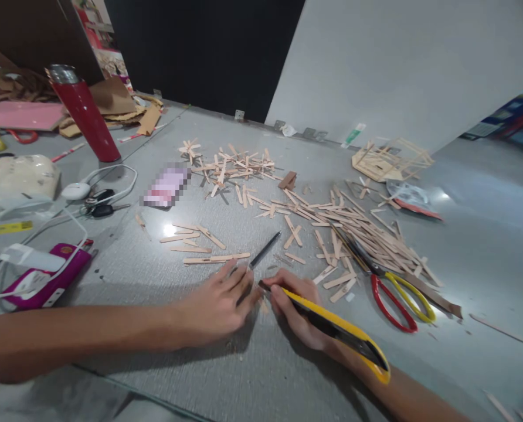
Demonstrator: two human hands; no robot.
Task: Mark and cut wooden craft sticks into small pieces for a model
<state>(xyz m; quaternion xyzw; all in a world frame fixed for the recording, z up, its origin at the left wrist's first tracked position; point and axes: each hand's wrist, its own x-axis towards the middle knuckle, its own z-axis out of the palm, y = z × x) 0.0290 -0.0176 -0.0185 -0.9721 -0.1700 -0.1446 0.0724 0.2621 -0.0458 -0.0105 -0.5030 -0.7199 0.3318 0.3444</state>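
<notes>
My right hand (300,305) is closed around a yellow and black utility knife (340,329). The knife's front end points left, at the fingertips of my left hand (220,302). The fingers of my left hand are bent down close to the table, and what they press or pinch is hidden. A small piece of wood (264,306) shows on the table between the two hands. Just beyond my left fingers lies a dark pen (265,249). Several craft sticks (217,258) lie past my left hand.
A large pile of craft sticks (367,228) spreads at the right, with red and yellow handled scissors (393,299) on it. Behind stands a stick frame (389,161). At the left are a red bottle (85,117), a blurred-out phone (167,186), keys (102,205) and a purple device (50,278) with cables.
</notes>
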